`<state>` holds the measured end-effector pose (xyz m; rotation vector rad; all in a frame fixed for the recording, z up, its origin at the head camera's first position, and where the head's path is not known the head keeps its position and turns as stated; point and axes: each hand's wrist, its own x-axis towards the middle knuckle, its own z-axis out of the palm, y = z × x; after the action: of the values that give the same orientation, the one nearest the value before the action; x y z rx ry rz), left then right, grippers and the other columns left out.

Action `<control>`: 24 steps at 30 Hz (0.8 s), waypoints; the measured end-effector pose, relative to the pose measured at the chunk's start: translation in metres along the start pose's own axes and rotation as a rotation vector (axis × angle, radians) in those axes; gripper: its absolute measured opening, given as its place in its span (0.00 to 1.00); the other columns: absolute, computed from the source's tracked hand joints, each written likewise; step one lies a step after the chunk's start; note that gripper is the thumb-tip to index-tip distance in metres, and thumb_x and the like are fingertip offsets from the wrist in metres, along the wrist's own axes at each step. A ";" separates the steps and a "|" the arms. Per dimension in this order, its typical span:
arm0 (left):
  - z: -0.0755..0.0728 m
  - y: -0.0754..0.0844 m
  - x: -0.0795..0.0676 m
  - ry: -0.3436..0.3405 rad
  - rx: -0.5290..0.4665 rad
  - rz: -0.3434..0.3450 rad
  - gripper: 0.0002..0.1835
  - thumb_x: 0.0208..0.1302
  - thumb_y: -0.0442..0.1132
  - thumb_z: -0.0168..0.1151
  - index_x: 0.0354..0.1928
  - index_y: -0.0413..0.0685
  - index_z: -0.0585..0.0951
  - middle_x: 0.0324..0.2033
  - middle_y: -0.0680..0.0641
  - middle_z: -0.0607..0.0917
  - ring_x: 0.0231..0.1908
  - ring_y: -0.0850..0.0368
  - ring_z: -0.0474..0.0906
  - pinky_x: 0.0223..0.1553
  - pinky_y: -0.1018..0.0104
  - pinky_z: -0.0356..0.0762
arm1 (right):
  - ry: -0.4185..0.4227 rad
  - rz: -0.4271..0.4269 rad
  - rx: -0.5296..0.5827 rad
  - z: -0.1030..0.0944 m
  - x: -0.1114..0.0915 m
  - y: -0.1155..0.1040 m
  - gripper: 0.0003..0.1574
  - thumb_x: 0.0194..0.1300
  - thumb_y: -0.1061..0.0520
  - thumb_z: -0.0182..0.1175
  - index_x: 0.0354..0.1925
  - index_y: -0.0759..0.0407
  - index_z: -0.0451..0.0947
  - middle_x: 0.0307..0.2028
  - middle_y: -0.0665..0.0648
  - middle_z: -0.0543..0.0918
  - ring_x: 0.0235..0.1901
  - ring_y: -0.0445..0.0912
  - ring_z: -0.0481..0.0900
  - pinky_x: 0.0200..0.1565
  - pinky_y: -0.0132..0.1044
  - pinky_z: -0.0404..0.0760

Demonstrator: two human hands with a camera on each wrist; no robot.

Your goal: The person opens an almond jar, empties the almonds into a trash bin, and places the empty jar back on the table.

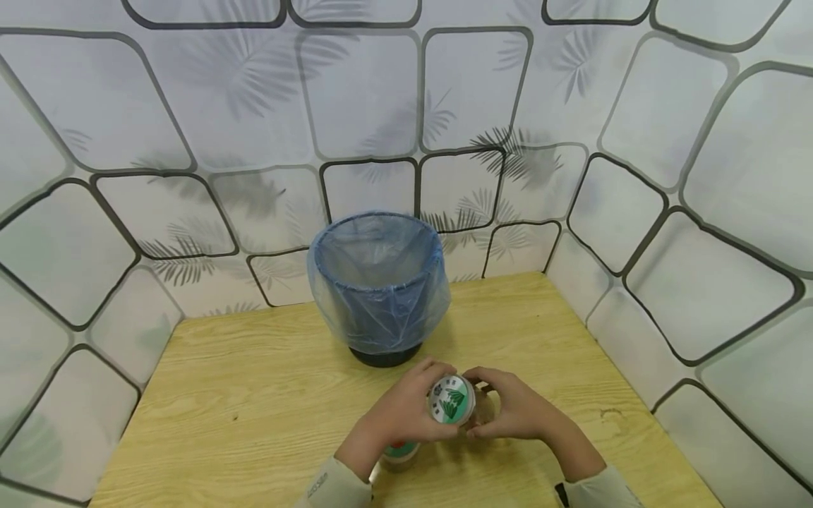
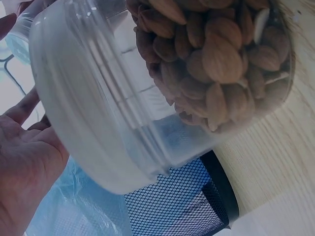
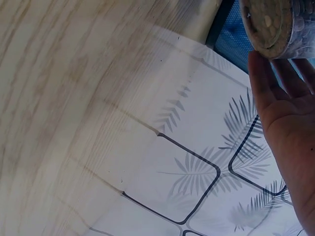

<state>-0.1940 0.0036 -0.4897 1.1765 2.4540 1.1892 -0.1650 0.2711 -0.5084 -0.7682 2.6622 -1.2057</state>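
A clear screw-top jar (image 1: 452, 399) with a green-leaf label on its lid is held above the table, tilted so the lid faces up toward the head camera. My left hand (image 1: 406, 409) curls round its lid from the left. From the other side my right hand (image 1: 517, 406) grips its body with curved fingers and thumb. Brown contents show through the jar's base (image 3: 268, 22) in the right wrist view. Below my left wrist stands a second lidded jar (image 1: 399, 455), partly hidden by that hand; the left wrist view shows brown almonds (image 2: 221, 59) inside it.
A dark mesh bin (image 1: 384, 317) lined with a blue plastic bag (image 1: 381, 289) stands on the wooden table (image 1: 254, 395), just beyond my hands. Patterned wall covering (image 1: 368, 92) encloses the table at the back and both sides.
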 end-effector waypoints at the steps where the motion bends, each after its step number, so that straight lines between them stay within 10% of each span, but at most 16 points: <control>1: 0.000 0.000 0.000 0.002 -0.002 0.003 0.42 0.56 0.52 0.81 0.72 0.56 0.75 0.61 0.56 0.76 0.54 0.66 0.77 0.57 0.63 0.83 | -0.008 0.005 0.011 0.000 0.000 -0.001 0.48 0.55 0.35 0.82 0.69 0.37 0.73 0.63 0.37 0.80 0.61 0.39 0.81 0.62 0.47 0.84; 24: 0.004 -0.004 -0.001 0.079 -0.037 -0.005 0.34 0.54 0.54 0.81 0.63 0.59 0.79 0.54 0.60 0.80 0.45 0.65 0.78 0.49 0.64 0.85 | 0.008 -0.002 0.030 0.002 0.000 -0.005 0.45 0.55 0.36 0.82 0.67 0.36 0.74 0.59 0.35 0.82 0.58 0.38 0.83 0.62 0.45 0.84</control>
<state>-0.1945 0.0037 -0.4953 1.1334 2.4786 1.2970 -0.1628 0.2672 -0.5060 -0.7627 2.6443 -1.2484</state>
